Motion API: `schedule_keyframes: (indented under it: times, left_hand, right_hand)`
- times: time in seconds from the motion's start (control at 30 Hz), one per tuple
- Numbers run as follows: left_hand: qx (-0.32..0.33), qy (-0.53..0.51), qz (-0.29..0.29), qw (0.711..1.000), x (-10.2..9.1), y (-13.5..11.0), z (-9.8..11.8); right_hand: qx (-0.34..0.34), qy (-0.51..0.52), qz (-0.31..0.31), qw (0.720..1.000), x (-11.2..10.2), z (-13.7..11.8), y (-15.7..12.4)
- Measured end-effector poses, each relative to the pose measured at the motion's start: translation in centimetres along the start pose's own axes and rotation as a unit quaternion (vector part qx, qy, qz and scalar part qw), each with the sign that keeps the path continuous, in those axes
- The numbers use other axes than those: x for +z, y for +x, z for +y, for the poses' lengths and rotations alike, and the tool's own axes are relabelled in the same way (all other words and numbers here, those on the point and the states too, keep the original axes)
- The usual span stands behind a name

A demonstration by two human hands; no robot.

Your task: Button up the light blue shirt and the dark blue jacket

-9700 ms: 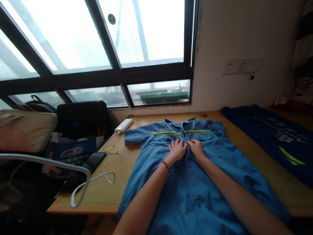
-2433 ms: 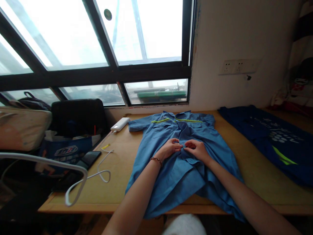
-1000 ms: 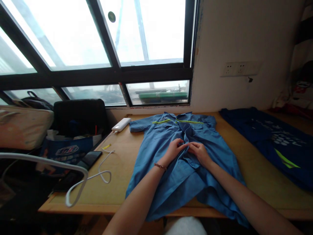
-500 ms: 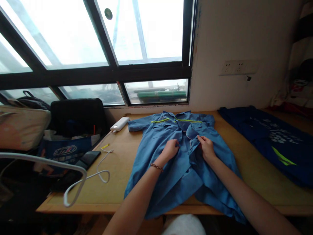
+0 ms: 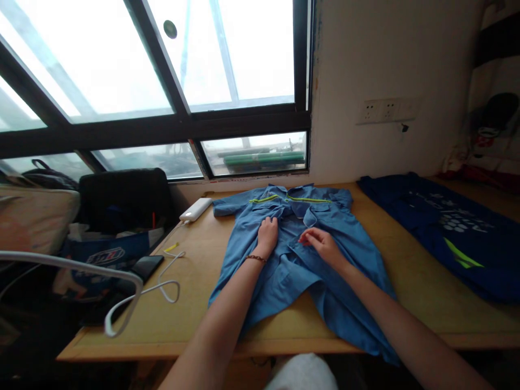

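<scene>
Bare counter flanks the blue shirt, one hem corner overhanging the front edge. Your left hand and right hand curl their fingers at the shirt; whether they grip cloth, I can't tell.

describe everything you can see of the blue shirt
The shirt looks like woven blue cloth, with a collar, a short sleeve spread leftward and a yellow-green stripe across the chest. It lies rumpled, front up, on the table, collar toward the window, front parted lower down, one bottom corner past the near edge. The left hand touches its front; the right hand is at the opening, grip unclear.
</scene>
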State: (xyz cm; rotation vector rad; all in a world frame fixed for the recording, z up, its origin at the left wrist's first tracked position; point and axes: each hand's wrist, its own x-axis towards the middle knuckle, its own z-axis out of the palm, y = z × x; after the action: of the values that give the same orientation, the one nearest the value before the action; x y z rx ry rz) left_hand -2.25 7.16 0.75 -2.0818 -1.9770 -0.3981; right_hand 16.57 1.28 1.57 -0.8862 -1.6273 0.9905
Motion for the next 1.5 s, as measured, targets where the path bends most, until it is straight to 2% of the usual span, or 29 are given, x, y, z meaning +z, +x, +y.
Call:
schedule_keyframes:
  times: [0.07,0.13,0.2,0.27,0.37,0.43,0.6,0.73,0.87,1.0,1.23,1.4,1.5]
  left_hand:
    - [0.039,0.014,0.023,0.999,-0.8,0.5,0.5]
    - [0.07,0.014,0.052,0.996,-1.7,0.5,1.6]
    - [0.057,-0.016,0.051,0.997,-2.3,-0.1,2.7]
    - [0.008,-0.07,-0.001,0.997,-2.5,-1.1,3.6]
    - [-0.03,-0.169,-0.123,0.977,-2.1,-2.8,3.8]
    - [-0.037,-0.238,-0.154,0.958,-1.6,-3.6,3.4]
    - [-0.054,-0.326,-0.149,0.932,-1.1,-4.6,2.5]
    - [-0.036,-0.383,-0.118,0.916,-1.5,-5.1,2.7]
    - [-0.028,-0.477,-0.059,0.877,-2.0,-5.4,3.1]
    - [-0.048,-0.563,-0.052,0.823,-2.0,-5.4,3.4]
    - [-0.13,-0.682,-0.091,0.714,-2.2,-5.2,3.5]
    - [-0.196,-0.775,-0.159,0.58,-2.8,-5.4,3.4]
    - [-0.213,-0.795,-0.223,0.523,-3.2,-5.3,3.2]
  right_hand:
    - [-0.045,-0.114,-0.069,0.99,0.5,0.8,-0.2]
    - [-0.067,-0.207,-0.083,0.973,0.8,2.0,-0.3]
    - [-0.063,-0.257,-0.081,0.961,0.8,3.1,-0.2]
    - [-0.056,-0.277,-0.08,0.956,0.7,3.7,0.0]
    - [-0.057,-0.275,-0.065,0.958,0.6,3.6,0.1]
    - [-0.058,-0.257,-0.044,0.964,0.5,3.4,0.3]
    - [-0.014,-0.187,0.012,0.982,0.4,3.1,0.4]
    - [0.005,-0.135,-0.019,0.991,0.4,2.7,0.3]
    - [0.023,-0.083,-0.037,0.996,0.5,2.2,0.2]
    - [0.055,-0.026,-0.037,0.997,0.4,2.2,0.3]
    - [0.083,-0.01,-0.126,0.989,0.5,1.7,0.1]
    - [0.102,0.077,-0.106,0.986,0.6,1.6,0.1]
    - [0.163,0.194,-0.096,0.963,0.6,1.8,0.1]
